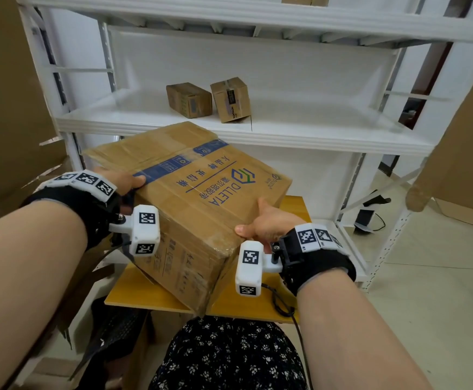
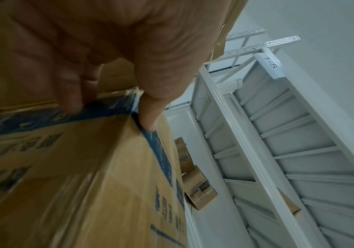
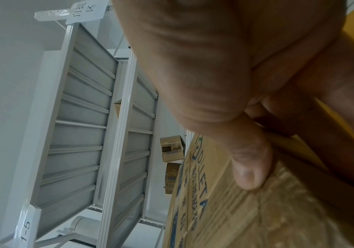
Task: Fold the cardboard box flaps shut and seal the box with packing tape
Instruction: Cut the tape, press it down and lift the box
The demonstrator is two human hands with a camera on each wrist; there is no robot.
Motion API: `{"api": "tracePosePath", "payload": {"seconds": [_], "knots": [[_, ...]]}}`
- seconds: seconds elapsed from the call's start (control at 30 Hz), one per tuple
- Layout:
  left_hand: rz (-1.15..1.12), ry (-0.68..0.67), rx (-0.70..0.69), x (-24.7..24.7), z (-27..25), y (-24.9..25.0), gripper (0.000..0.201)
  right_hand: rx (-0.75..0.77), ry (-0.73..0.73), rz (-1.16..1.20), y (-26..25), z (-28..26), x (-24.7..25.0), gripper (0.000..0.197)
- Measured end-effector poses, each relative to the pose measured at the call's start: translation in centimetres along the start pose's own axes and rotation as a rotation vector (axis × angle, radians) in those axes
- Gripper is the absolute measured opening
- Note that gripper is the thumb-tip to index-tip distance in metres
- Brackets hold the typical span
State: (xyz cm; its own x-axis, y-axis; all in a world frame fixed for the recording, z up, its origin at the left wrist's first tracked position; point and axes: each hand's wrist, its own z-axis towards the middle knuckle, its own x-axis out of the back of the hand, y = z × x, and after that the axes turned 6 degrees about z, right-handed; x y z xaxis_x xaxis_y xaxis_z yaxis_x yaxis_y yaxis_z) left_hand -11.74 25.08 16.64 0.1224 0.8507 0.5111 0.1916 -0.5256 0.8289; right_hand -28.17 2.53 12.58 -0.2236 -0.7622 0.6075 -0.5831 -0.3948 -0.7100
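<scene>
Cardboard box (image 1: 190,192) sits tilted over a yellow wooden surface (image 1: 133,291), held between both hands; one lower corner pokes past the surface's near edge. Flaps closed, blue printed tape (image 1: 173,163) runs along the top seam and down the side. Left hand (image 1: 119,180) grips the left edge at the seam: thumb on top, fingers (image 2: 69,94) on the side, grip clamped on the box. Right hand (image 1: 266,223) clamps the near-right top edge, thumb (image 3: 250,167) pressed on the printed top face, fingers wrapped round the side. Two small cartons (image 1: 188,99) on the white shelf (image 1: 150,122) behind.
</scene>
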Motion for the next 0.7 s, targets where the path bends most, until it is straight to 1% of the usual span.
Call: {"api": "tracePosePath", "payload": {"seconds": [0.07,0.17,0.27,0.33,0.43,0.5,0.57,0.63,0.67,0.7], "knots": [[0.015,-0.035,-0.013,-0.2,0.3,0.1,0.033,0.002,0.016,-0.036,0.0,-0.3,0.2,0.085],[0.002,-0.065,-0.055,0.4,0.5,0.7,0.033,0.002,0.039,-0.157,-0.3,-1.3,0.8,0.076],[-0.014,-0.101,-0.044,0.5,0.6,1.4,0.036,0.004,0.037,-0.26,-0.6,-2.8,1.5,0.053],[0.004,-0.139,-0.022,0.5,0.4,1.9,0.037,0.007,0.031,-0.289,-0.7,-3.6,1.8,0.043],[0.003,-0.196,-0.004,0.5,-0.7,2.9,0.03,-0.01,0.002,-0.319,-0.7,-4.1,1.8,0.033],[-0.057,-0.216,-0.044,0.3,-1.6,3.8,0.026,-0.033,-0.007,-0.322,-0.5,-4.2,1.7,0.032],[-0.089,-0.246,-0.1,0.0,-1.8,4.4,0.027,-0.05,-0.001,-0.318,-0.2,-4.2,1.5,0.037],[-0.073,-0.207,-0.172,-0.3,-1.1,4.7,0.041,-0.053,-0.015,-0.324,0.1,-3.9,0.9,0.047],[-0.042,-0.143,-0.235,-0.3,-0.9,4.8,0.037,-0.043,-0.031,-0.333,0.3,-3.6,0.5,0.053],[-0.011,-0.089,-0.301,-0.1,-1.6,5.0,0.027,-0.037,-0.045,-0.335,0.5,-3.2,0.0,0.061]]}}
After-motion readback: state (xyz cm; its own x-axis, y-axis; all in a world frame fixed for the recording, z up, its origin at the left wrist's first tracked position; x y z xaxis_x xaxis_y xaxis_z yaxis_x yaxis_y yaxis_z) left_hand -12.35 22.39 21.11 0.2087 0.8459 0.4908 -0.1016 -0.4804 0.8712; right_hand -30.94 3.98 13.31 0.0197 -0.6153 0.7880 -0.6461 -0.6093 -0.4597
